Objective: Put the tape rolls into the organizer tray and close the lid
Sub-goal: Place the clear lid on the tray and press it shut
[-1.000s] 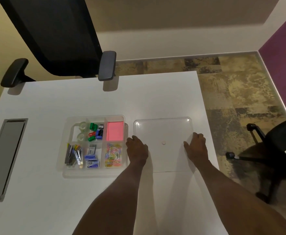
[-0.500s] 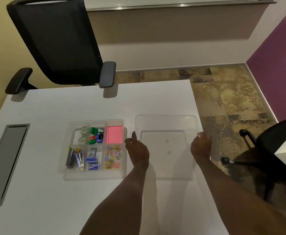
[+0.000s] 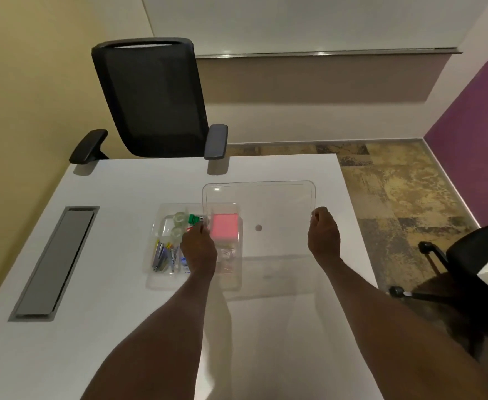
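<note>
Gripping the clear lid by its side edges, both hands hold it raised above the table. The left hand pinches the left edge, fingers curled round it, and sits over the tray, hiding part of the tray's middle. The right hand pinches the right edge near its far corner, thumb on top and fingers curled beneath. The lid is tilted, its far edge higher, and its left part overlaps the tray's right side, so the pink pad shows through the plastic. A small round spot marks the lid's centre.

The tray lies on the table, open, just left of the lid's main span. Two tape rolls lie in its far-left compartment, one behind the other. Green clips sit just right of them. Pens or similar thin tools fill the near-left compartment.

Further left, a grey hatch is set into the table. A black chair stands at the far edge, and a second chair is off to the right on the patterned floor.
</note>
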Available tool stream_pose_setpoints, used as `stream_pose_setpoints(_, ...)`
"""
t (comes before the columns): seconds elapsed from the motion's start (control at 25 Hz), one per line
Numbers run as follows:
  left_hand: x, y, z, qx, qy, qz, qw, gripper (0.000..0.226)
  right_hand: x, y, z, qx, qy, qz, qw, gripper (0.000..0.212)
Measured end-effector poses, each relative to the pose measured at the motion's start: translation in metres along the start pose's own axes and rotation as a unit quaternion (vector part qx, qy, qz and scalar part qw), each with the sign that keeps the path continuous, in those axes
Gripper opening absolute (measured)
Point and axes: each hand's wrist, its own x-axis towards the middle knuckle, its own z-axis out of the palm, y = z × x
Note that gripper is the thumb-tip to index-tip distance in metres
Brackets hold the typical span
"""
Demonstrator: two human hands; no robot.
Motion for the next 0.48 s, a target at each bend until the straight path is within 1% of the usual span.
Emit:
stream_pose_setpoints(0.12,0.015,-0.014,-0.041,0.026,0.018,0.018,0.999,0.028,-0.014,-0.035,0.009,0.045,0.01,0.011,0.999,0.011)
stream_pose_setpoints(0.2,0.025,-0.024,-0.067,0.017,0.035,0.039,0.998,0.027,-0.024,-0.059,0.011,0.074,0.0,0.012,0.997,0.013)
stream_pose_setpoints(0.28,0.034,-0.03,-0.092,-0.03,0.035,0.061,0.997,0.024,-0.032,-0.08,0.013,0.131,-0.018,0.007,0.991,0.016)
stream_pose_setpoints(0.32,0.038,-0.033,-0.104,-0.068,0.027,0.058,0.996,0.023,-0.036,-0.09,0.013,0.168,-0.027,0.005,0.985,0.018)
stream_pose_setpoints(0.48,0.059,-0.045,-0.138,-0.216,-0.021,-0.004,0.976,0.023,-0.049,-0.117,0.015,0.283,-0.06,0.02,0.957,0.011)
